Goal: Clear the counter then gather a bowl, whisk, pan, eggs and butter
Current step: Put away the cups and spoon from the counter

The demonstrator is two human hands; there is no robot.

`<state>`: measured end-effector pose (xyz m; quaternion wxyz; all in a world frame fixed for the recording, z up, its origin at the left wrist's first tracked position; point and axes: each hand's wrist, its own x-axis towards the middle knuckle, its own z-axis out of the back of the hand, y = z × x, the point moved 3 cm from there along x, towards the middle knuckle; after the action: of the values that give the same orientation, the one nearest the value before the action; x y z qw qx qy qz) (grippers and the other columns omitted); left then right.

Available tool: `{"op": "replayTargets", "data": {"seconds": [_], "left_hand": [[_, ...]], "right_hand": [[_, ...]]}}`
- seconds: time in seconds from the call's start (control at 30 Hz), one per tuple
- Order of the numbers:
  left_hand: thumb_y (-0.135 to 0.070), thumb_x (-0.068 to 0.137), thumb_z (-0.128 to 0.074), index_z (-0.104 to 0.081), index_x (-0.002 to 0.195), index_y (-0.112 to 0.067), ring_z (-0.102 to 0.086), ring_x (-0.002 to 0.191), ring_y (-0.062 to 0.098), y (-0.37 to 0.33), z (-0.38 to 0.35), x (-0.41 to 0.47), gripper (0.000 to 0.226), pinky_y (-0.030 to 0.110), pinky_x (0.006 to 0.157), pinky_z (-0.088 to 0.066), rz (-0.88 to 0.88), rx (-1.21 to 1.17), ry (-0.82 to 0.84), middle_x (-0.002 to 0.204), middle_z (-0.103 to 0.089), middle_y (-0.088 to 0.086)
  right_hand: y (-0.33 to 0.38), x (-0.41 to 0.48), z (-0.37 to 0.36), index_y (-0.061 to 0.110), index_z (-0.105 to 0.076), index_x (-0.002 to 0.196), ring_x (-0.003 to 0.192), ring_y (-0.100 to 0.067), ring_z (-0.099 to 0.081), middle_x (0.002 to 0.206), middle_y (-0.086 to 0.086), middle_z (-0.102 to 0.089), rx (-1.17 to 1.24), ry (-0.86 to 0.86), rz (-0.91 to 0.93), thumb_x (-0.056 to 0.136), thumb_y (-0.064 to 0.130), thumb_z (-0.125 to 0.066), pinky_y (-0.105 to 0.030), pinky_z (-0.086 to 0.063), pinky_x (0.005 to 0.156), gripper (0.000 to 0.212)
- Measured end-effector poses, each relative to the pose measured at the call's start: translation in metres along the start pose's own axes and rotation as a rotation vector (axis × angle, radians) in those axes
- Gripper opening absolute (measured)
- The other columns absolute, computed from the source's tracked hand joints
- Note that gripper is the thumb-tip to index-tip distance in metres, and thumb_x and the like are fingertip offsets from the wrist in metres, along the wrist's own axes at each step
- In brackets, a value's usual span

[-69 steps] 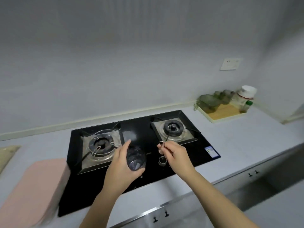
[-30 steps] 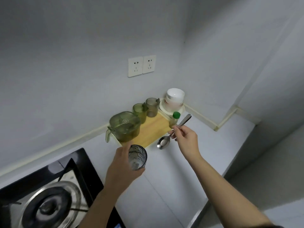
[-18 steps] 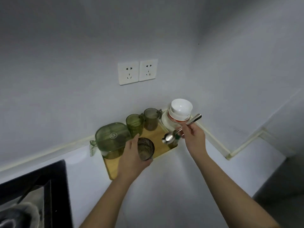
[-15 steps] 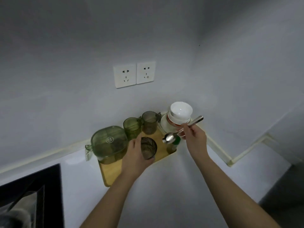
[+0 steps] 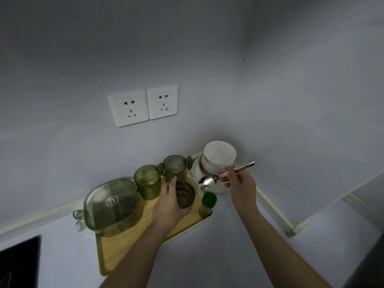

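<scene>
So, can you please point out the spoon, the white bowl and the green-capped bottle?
spoon (image 5: 206,181): head view, on its scoop end.
white bowl (image 5: 219,152): head view, on the inner wall.
green-capped bottle (image 5: 209,199): head view, on the green cap.

One wide-angle camera, worn on the head, looks forward and down into a counter corner. It sits close, the tray just below centre.

A wooden tray in the desk's corner bears a lidded jug, a green mug and a brown mug. A green-capped bottle stands at its edge
</scene>
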<state>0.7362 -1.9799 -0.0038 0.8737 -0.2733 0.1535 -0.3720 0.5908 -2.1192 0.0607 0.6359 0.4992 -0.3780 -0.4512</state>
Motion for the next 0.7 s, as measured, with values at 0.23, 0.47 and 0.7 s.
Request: {"op": "replayTargets", "data": {"seconds": [0.23, 0.47, 0.7], "left_hand": [[-0.042, 0.065, -0.082, -0.008, 0.149, -0.029, -0.041, 0.129, 0.017, 0.008, -0.008, -0.001, 0.113, 0.032, 0.096, -0.047, 0.001, -0.145, -0.045, 0.143, -0.030, -0.004], [-0.026, 0.065, -0.086, -0.027, 0.146, -0.018, -0.041, 0.130, 0.017, 0.025, -0.017, -0.014, 0.101, 0.027, 0.105, -0.036, 0.078, -0.404, -0.088, 0.139, -0.045, 0.001], [-0.019, 0.064, -0.086, -0.054, 0.126, -0.015, -0.056, 0.112, 0.015, 0.034, -0.025, -0.013, 0.070, 0.019, 0.088, -0.040, 0.138, -0.432, -0.083, 0.118, -0.062, 0.000]], "right_hand": [[-0.009, 0.002, -0.013, 0.018, -0.064, 0.083, 0.076, -0.015, -0.068, 0.077, 0.005, -0.071, -0.016, 0.044, -0.030, 0.096, 0.016, -0.051, -0.027, -0.054, 0.071, 0.018], [-0.009, -0.002, -0.027, 0.022, -0.066, 0.081, 0.083, -0.024, -0.071, 0.080, 0.000, -0.073, 0.121, 0.150, -0.120, 0.097, 0.013, -0.049, -0.037, -0.055, 0.082, 0.025], [-0.014, -0.005, -0.040, 0.012, -0.070, 0.086, 0.082, -0.023, -0.070, 0.081, -0.007, -0.074, 0.159, 0.244, -0.183, 0.095, 0.015, -0.054, -0.033, -0.056, 0.081, 0.019]]}}
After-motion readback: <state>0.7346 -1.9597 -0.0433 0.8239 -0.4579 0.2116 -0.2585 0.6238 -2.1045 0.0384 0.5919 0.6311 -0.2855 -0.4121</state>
